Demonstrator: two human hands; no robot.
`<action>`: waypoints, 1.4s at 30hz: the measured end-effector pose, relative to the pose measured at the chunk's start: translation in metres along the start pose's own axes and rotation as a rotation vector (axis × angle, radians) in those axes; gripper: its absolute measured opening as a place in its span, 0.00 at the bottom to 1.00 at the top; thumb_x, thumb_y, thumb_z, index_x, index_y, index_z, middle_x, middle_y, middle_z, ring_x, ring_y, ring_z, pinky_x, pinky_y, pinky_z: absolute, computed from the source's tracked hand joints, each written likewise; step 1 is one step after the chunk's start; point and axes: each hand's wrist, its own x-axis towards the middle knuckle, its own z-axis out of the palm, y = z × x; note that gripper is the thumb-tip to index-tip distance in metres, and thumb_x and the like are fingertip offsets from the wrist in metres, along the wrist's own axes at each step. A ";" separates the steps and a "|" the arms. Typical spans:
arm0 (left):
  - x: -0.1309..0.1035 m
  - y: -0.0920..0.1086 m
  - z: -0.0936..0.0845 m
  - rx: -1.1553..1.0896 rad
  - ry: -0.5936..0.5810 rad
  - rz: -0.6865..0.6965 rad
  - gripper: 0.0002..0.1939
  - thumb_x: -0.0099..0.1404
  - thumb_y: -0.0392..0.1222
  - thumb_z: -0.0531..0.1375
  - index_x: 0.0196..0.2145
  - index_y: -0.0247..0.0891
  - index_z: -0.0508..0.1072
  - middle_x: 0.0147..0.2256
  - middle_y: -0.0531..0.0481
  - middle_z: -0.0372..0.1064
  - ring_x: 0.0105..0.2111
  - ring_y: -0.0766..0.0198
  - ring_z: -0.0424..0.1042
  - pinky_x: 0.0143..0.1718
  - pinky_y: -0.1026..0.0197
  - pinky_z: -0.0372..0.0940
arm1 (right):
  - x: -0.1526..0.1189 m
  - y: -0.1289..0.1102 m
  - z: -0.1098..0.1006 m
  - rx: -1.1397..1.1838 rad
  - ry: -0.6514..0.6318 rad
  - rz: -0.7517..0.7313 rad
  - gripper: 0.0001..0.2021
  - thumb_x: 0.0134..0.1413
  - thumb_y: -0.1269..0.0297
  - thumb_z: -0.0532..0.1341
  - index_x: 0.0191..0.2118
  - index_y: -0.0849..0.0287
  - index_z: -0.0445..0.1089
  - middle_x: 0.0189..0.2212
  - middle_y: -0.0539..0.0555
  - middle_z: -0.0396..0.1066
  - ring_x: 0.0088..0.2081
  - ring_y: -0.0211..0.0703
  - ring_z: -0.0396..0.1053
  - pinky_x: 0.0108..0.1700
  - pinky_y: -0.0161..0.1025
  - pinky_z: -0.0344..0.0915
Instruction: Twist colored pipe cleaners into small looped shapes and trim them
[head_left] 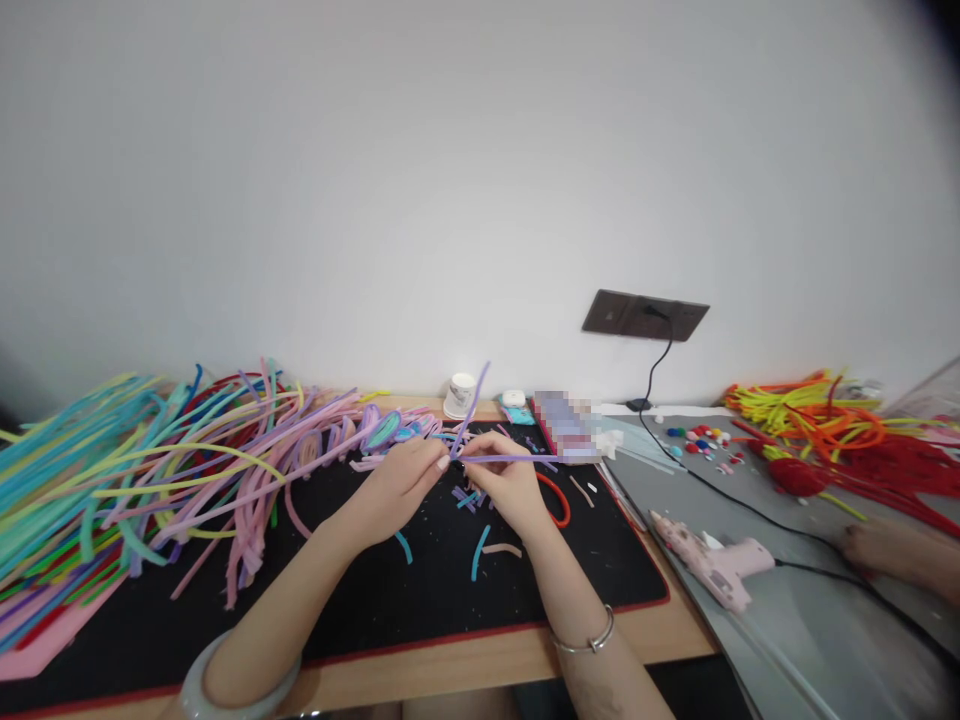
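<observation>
Left hand and right hand: held close together over the middle of a black mat, fingertips nearly meeting, both pinching a purple stem; one length rises from the fingers, another runs rightward across the right hand; whether these are one bent stem or two, cannot tell.

Worn: pale bangle, left wrist; silver bracelet, right wrist.

On the mat: cut bits, mostly purple and blue, just below the hands; blue piece and beige piece, nearer the red-edged front; red ring, partly behind the right hand; wooden counter showing along the front.

Left: large heap of stems, blue, yellow, pink and purple, with coils at its inner end.

Rear, by the wall: paper cup; white case; pixelated item.

Right, on a grey surface: pink glue gun; assorted pompoms; black cord from a wall socket; red, orange and yellow bundle; another person's hand, blurred, at the edge.
</observation>
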 end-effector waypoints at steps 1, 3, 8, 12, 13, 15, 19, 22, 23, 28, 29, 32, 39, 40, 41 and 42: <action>0.000 0.001 0.000 -0.010 -0.010 -0.013 0.15 0.73 0.43 0.41 0.32 0.40 0.61 0.31 0.51 0.63 0.33 0.62 0.62 0.36 0.58 0.59 | 0.000 0.001 0.000 0.040 0.005 0.008 0.05 0.46 0.67 0.66 0.31 0.59 0.71 0.24 0.48 0.68 0.21 0.33 0.62 0.23 0.32 0.59; 0.000 0.002 0.001 -0.020 -0.024 -0.027 0.14 0.73 0.43 0.42 0.32 0.40 0.61 0.32 0.51 0.62 0.34 0.62 0.62 0.38 0.58 0.59 | 0.001 0.004 0.001 0.136 0.013 0.025 0.06 0.46 0.65 0.67 0.29 0.59 0.70 0.27 0.48 0.68 0.19 0.32 0.61 0.20 0.32 0.58; 0.001 0.002 0.001 -0.009 -0.026 0.002 0.13 0.73 0.42 0.42 0.33 0.40 0.61 0.33 0.51 0.62 0.35 0.61 0.61 0.40 0.57 0.59 | 0.003 0.008 0.002 0.253 0.029 0.026 0.08 0.45 0.63 0.68 0.28 0.59 0.69 0.36 0.51 0.70 0.19 0.30 0.61 0.20 0.33 0.59; 0.001 0.001 0.002 -0.010 -0.032 -0.016 0.14 0.73 0.43 0.42 0.33 0.40 0.61 0.33 0.50 0.63 0.35 0.61 0.62 0.39 0.56 0.59 | 0.003 0.006 0.004 0.256 0.071 0.031 0.09 0.45 0.64 0.68 0.27 0.59 0.67 0.34 0.51 0.71 0.21 0.32 0.63 0.21 0.32 0.59; 0.001 0.001 0.003 -0.014 -0.030 -0.020 0.14 0.73 0.44 0.42 0.33 0.40 0.62 0.33 0.50 0.63 0.35 0.61 0.62 0.39 0.56 0.59 | 0.003 0.006 0.005 0.252 0.087 0.026 0.09 0.45 0.64 0.68 0.27 0.59 0.67 0.34 0.51 0.70 0.22 0.32 0.63 0.21 0.32 0.59; 0.001 0.001 0.003 -0.027 -0.024 -0.028 0.14 0.73 0.44 0.42 0.33 0.40 0.62 0.33 0.50 0.63 0.35 0.61 0.62 0.39 0.56 0.59 | 0.003 0.006 0.005 0.242 0.107 0.008 0.09 0.45 0.65 0.69 0.26 0.60 0.67 0.34 0.51 0.69 0.23 0.32 0.63 0.22 0.31 0.59; 0.001 0.002 0.003 -0.044 -0.010 -0.034 0.15 0.73 0.44 0.42 0.33 0.39 0.63 0.33 0.50 0.63 0.35 0.62 0.62 0.39 0.57 0.59 | 0.002 0.008 0.005 0.233 0.100 0.000 0.08 0.45 0.65 0.68 0.27 0.59 0.67 0.33 0.51 0.69 0.25 0.33 0.64 0.23 0.31 0.60; 0.001 0.001 0.003 -0.039 -0.014 -0.037 0.15 0.73 0.44 0.42 0.32 0.39 0.62 0.32 0.51 0.63 0.34 0.62 0.61 0.38 0.57 0.59 | 0.001 0.008 0.004 0.209 0.082 0.021 0.09 0.47 0.64 0.67 0.27 0.59 0.66 0.35 0.53 0.71 0.26 0.34 0.65 0.23 0.31 0.60; 0.001 0.001 0.003 -0.036 -0.014 -0.039 0.15 0.73 0.43 0.42 0.32 0.39 0.62 0.32 0.51 0.63 0.34 0.61 0.61 0.38 0.57 0.59 | 0.001 0.007 0.004 0.195 0.078 0.026 0.09 0.47 0.63 0.67 0.27 0.59 0.66 0.35 0.53 0.72 0.27 0.35 0.66 0.23 0.31 0.60; 0.001 0.000 0.002 -0.031 -0.007 -0.045 0.15 0.73 0.43 0.42 0.31 0.39 0.61 0.31 0.51 0.62 0.33 0.61 0.61 0.38 0.57 0.58 | 0.001 0.003 0.005 0.126 0.073 0.045 0.11 0.47 0.60 0.66 0.27 0.58 0.64 0.35 0.55 0.73 0.29 0.38 0.67 0.24 0.32 0.61; 0.002 0.000 0.002 -0.032 -0.004 -0.044 0.15 0.73 0.43 0.42 0.31 0.39 0.61 0.31 0.51 0.62 0.33 0.61 0.61 0.37 0.57 0.58 | 0.001 0.002 0.005 0.124 0.072 0.050 0.11 0.47 0.60 0.66 0.27 0.58 0.64 0.34 0.54 0.73 0.27 0.38 0.66 0.23 0.32 0.61; 0.003 0.001 0.001 -0.041 0.010 -0.040 0.15 0.72 0.42 0.42 0.31 0.39 0.61 0.30 0.51 0.62 0.33 0.61 0.61 0.38 0.57 0.58 | 0.001 0.001 0.006 0.135 0.064 0.050 0.10 0.48 0.61 0.66 0.27 0.58 0.64 0.33 0.53 0.74 0.24 0.36 0.64 0.22 0.32 0.60; 0.004 0.000 0.002 -0.013 0.070 -0.081 0.16 0.72 0.43 0.42 0.28 0.40 0.60 0.28 0.52 0.61 0.31 0.61 0.61 0.34 0.58 0.57 | -0.001 0.000 0.006 0.111 0.060 0.033 0.07 0.48 0.65 0.65 0.26 0.58 0.67 0.35 0.54 0.75 0.28 0.39 0.68 0.29 0.37 0.64; 0.004 0.000 0.002 -0.009 0.078 -0.086 0.16 0.72 0.44 0.42 0.28 0.40 0.60 0.28 0.51 0.61 0.31 0.61 0.61 0.34 0.58 0.57 | -0.001 -0.001 0.006 0.105 0.057 0.031 0.07 0.48 0.66 0.65 0.26 0.59 0.67 0.36 0.54 0.75 0.29 0.40 0.69 0.30 0.37 0.65; 0.004 0.000 0.002 -0.005 0.085 -0.090 0.16 0.72 0.44 0.42 0.29 0.39 0.60 0.29 0.51 0.62 0.31 0.61 0.61 0.34 0.57 0.57 | -0.001 -0.001 0.005 0.100 0.053 0.029 0.07 0.48 0.66 0.65 0.26 0.59 0.67 0.36 0.55 0.75 0.30 0.41 0.70 0.31 0.37 0.65; 0.003 0.000 0.003 -0.001 0.089 -0.094 0.16 0.72 0.44 0.42 0.29 0.39 0.61 0.29 0.51 0.62 0.32 0.61 0.61 0.35 0.57 0.57 | -0.001 -0.002 0.005 0.095 0.048 0.025 0.06 0.48 0.66 0.65 0.26 0.59 0.67 0.36 0.55 0.75 0.32 0.42 0.70 0.32 0.38 0.65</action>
